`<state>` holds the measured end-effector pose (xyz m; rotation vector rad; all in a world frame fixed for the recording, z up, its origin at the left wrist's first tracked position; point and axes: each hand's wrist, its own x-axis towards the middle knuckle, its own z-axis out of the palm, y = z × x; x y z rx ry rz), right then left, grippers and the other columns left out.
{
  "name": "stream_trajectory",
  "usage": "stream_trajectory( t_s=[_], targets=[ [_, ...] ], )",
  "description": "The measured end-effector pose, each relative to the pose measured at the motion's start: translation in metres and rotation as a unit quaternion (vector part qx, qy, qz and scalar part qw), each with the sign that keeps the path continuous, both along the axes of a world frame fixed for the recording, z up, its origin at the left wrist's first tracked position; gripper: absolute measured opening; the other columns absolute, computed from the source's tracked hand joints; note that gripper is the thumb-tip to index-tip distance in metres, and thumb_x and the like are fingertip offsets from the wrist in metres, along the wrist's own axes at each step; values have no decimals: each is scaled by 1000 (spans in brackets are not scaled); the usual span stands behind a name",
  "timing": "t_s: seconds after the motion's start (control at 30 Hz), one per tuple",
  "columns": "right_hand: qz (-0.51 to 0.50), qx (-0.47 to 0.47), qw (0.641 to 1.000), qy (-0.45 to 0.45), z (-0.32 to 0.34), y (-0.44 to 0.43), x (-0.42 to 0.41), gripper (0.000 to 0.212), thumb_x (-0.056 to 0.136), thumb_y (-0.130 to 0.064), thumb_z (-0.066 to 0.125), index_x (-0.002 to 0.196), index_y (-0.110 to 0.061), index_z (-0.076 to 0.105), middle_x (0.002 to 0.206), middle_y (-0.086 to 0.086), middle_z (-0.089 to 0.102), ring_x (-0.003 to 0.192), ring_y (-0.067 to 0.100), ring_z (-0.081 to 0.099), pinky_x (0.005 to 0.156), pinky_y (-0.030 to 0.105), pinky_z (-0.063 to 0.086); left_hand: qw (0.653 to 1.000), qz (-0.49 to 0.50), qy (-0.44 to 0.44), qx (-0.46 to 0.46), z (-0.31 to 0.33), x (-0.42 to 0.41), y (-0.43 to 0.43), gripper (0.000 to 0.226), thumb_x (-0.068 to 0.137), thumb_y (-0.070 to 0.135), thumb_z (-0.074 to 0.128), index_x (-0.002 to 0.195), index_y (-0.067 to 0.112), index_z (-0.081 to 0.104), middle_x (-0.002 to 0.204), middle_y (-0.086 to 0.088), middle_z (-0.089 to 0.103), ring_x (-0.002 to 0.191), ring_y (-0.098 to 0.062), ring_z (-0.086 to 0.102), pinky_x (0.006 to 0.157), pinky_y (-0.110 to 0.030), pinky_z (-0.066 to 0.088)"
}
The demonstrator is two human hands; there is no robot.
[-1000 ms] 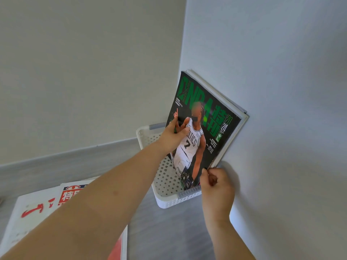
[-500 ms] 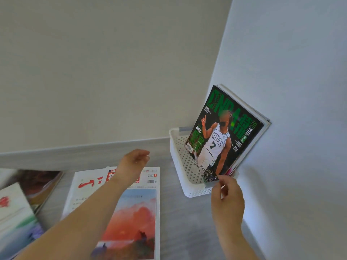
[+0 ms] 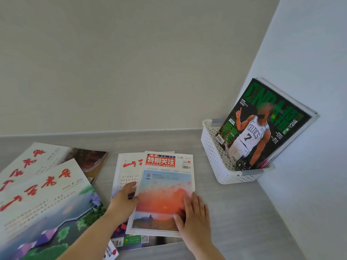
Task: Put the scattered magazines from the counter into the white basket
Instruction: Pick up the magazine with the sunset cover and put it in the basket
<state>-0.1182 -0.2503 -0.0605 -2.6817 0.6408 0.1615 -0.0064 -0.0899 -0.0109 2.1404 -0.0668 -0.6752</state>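
Note:
A white perforated basket (image 3: 212, 152) sits in the counter's right corner with a green basketball magazine (image 3: 262, 126) standing in it, leaning on the wall with others behind. On the counter lies a sunset-cover magazine (image 3: 165, 192) with a red title. My left hand (image 3: 124, 198) rests at its left edge, fingers at the page edge. My right hand (image 3: 193, 212) lies flat on its lower right corner, fingers spread. Under it lies another magazine (image 3: 127, 166) with red script.
Two large magazines (image 3: 43, 199) with red calligraphy and landscape covers overlap at the left of the grey counter (image 3: 234, 212). Another magazine's edge (image 3: 131, 241) shows below the sunset one. Walls close the back and right.
Both hands left the basketball magazine in the basket and came down onto the sunset-cover magazine. The view swung left and down, bringing the left magazines into sight.

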Motion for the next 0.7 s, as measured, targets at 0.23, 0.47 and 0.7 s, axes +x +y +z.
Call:
stream_trajectory(
  t_s=[0.23, 0.47, 0.7],
  targets=[
    [-10, -27, 1000, -1, -10, 1, 1, 69, 89, -54, 26, 140, -28, -12, 155, 6, -7, 142, 23, -9, 112, 35, -13, 990, 100, 79, -53, 9, 19, -16, 43, 87, 5, 50, 129, 7, 40, 134, -16, 49, 120, -35, 47, 99, -35, 40],
    [-12, -12, 1000, 9, -7, 0, 2, 69, 89, -51, 29, 140, -26, -11, 154, 6, -10, 141, 21, -10, 114, 34, -11, 993, -11, 113, -23, 13, 29, -34, 30, 89, 3, 42, 117, 8, 49, 120, -13, 56, 109, -31, 52, 90, -38, 44],
    [-62, 94, 991, -67, 9, -1, 5, 64, 86, -39, 48, 139, -26, 14, 151, 0, 20, 139, 18, 17, 114, 30, 12, 999, -14, 1, -43, 17, 23, -29, 35, 90, 3, 38, 123, 13, 43, 121, -11, 56, 93, -21, 48, 75, -31, 39]
  ],
)
